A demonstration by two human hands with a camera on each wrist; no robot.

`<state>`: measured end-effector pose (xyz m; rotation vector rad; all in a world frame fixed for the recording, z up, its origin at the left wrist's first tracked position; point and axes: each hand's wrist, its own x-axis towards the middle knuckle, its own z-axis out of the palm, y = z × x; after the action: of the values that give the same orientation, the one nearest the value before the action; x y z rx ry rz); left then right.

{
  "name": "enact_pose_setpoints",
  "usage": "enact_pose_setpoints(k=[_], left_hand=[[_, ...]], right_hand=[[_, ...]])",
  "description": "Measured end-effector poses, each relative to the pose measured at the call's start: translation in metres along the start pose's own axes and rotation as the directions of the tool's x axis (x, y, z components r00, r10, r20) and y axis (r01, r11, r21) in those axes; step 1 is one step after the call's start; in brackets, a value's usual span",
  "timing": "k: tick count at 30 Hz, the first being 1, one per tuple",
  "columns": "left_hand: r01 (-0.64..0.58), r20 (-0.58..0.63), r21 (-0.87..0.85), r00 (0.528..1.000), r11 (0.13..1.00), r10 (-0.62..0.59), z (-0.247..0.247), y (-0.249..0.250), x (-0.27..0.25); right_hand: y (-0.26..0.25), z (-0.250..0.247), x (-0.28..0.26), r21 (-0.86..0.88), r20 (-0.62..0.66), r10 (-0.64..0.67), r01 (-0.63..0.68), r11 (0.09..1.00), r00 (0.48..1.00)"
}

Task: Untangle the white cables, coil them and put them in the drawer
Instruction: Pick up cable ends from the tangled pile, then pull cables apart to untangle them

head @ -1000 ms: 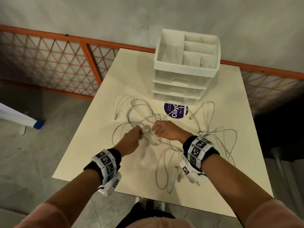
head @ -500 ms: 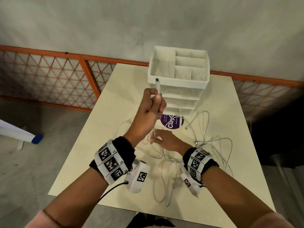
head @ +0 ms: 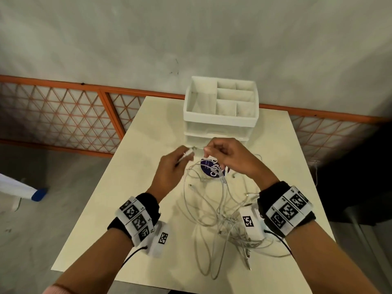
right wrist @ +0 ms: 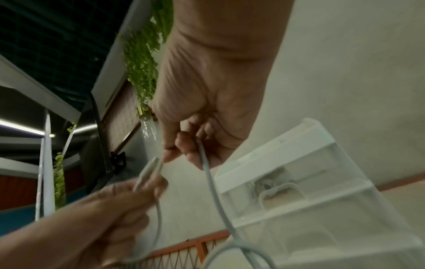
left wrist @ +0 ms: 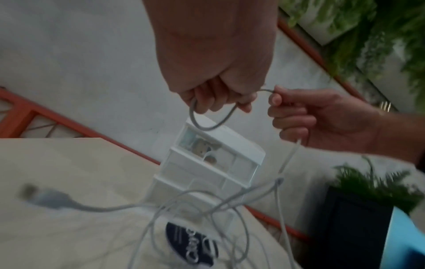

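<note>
A cream table [head: 135, 187] stands against a pale wall [head: 127, 39] with an orange lattice rail [head: 63, 115] low along it. At the far edge sits a white drawer unit [head: 220, 111], its drawers closed. Both hands are raised just before it: the left hand [head: 169, 172] grips a cable [head: 212, 200] near its plug, the right hand [head: 233, 160] pinches the same cable close by. The rest lies tangled on the table under the right wrist, across a purple sticker [head: 212, 169]. The plug is blurred in the head view; the right wrist view shows it [right wrist: 147, 172] between the left fingers. Only the wrist views show green plants [left wrist: 368, 27].
</note>
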<state>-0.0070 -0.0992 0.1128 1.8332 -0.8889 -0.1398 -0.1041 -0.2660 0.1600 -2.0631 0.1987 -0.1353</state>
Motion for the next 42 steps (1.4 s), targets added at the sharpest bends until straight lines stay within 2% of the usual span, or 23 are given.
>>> enact_pose_setpoints(k=[2, 4, 6, 10, 13, 15, 17, 18, 19, 21, 23, 24, 25, 27, 30, 32, 35, 38, 40, 42], left_hand=[[-0.054, -0.109, -0.018, 0.993, 0.998, 0.052, -0.003, 0.012, 0.009], [-0.141, -0.151, 0.015, 0.978, 0.99, 0.142, -0.005, 0.029, 0.013], [-0.179, -0.247, -0.019, 0.954, 0.984, 0.169, -0.008, 0.039, 0.018], [-0.138, -0.476, -0.112, 0.877, 0.984, 0.068, -0.02, 0.034, 0.033], [0.002, -0.506, -0.089, 0.861, 0.996, -0.047, -0.029, 0.009, 0.038], [0.173, -0.474, 0.02, 0.869, 0.985, -0.143, -0.032, -0.015, 0.033], [0.358, -0.434, 0.158, 0.862, 0.92, -0.261, -0.032, -0.032, 0.024], [0.412, -0.419, 0.198, 0.856, 0.89, -0.303, -0.031, -0.034, 0.019], [0.412, -0.398, 0.219, 0.865, 0.885, -0.304, -0.029, -0.032, 0.016], [0.254, -0.326, 0.217, 0.929, 0.943, -0.176, -0.022, -0.018, 0.012], [0.024, -0.174, 0.155, 0.985, 0.988, 0.003, -0.014, 0.002, 0.012], [-0.052, -0.077, 0.111, 0.995, 0.992, 0.061, -0.009, 0.013, 0.014], [-0.092, 0.021, 0.074, 0.996, 0.993, 0.09, -0.004, 0.023, 0.016], [-0.094, 0.149, 0.027, 0.985, 0.995, 0.089, 0.003, 0.036, 0.021], [-0.108, 0.16, 0.025, 0.982, 0.994, 0.103, 0.004, 0.039, 0.026], [-0.167, 0.098, 0.093, 0.983, 0.982, 0.158, 0.0, 0.04, 0.029], [-0.206, -0.095, 0.128, 0.971, 0.97, 0.219, -0.009, 0.05, 0.033], [-0.145, -0.336, 0.051, 0.929, 0.988, 0.154, -0.024, 0.06, 0.043], [-0.122, -0.443, 0.041, 0.888, 0.992, 0.127, -0.037, 0.059, 0.049], [-0.099, -0.457, 0.098, 0.879, 0.99, 0.133, -0.045, 0.048, 0.051]], right_hand=[[0.01, 0.001, -0.002, 0.075, 0.026, 0.018, -0.02, 0.997, 1.0], [0.027, 0.008, -0.007, 0.057, 0.091, 0.058, -0.063, 0.996, 0.994], [0.048, 0.018, -0.013, 0.009, 0.172, 0.141, -0.145, 0.989, 0.975], [0.091, 0.026, -0.031, -0.134, 0.21, 0.274, -0.25, 0.959, 0.939], [0.109, 0.016, -0.038, -0.168, 0.155, 0.271, -0.245, 0.955, 0.95], [0.109, 0.004, -0.036, -0.095, 0.066, 0.217, -0.211, 0.973, 0.974], [0.095, -0.007, -0.033, 0.011, -0.057, 0.177, -0.177, 0.984, 0.983], [0.085, -0.012, -0.031, 0.033, -0.109, 0.167, -0.165, 0.986, 0.98], [0.072, -0.016, -0.028, 0.027, -0.154, 0.154, -0.152, 0.988, 0.976], [0.045, -0.019, -0.024, -0.041, -0.162, 0.105, -0.113, 0.993, 0.981], [0.019, -0.019, -0.022, -0.111, -0.04, 0.064, -0.068, 0.992, 0.997], [0.008, -0.018, -0.021, -0.153, 0.027, 0.05, -0.045, 0.987, 0.998], [-0.004, -0.018, -0.019, -0.186, 0.072, 0.034, -0.02, 0.982, 0.997], [-0.021, -0.02, -0.016, -0.196, 0.073, -0.027, 0.041, 0.98, 0.997], [-0.028, -0.027, -0.016, -0.124, 0.014, -0.067, 0.068, 0.99, 0.998], [-0.016, -0.028, -0.018, -0.079, 0.025, -0.057, 0.059, 0.995, 0.998], [0.028, -0.019, -0.021, -0.106, 0.136, 0.045, -0.031, 0.994, 0.99], [0.079, -0.01, -0.032, -0.246, 0.199, 0.189, -0.137, 0.959, 0.962], [0.1, -0.008, -0.042, -0.299, 0.16, 0.248, -0.192, 0.935, 0.956], [0.111, -0.013, -0.046, -0.301, 0.077, 0.242, -0.209, 0.93, 0.967]])
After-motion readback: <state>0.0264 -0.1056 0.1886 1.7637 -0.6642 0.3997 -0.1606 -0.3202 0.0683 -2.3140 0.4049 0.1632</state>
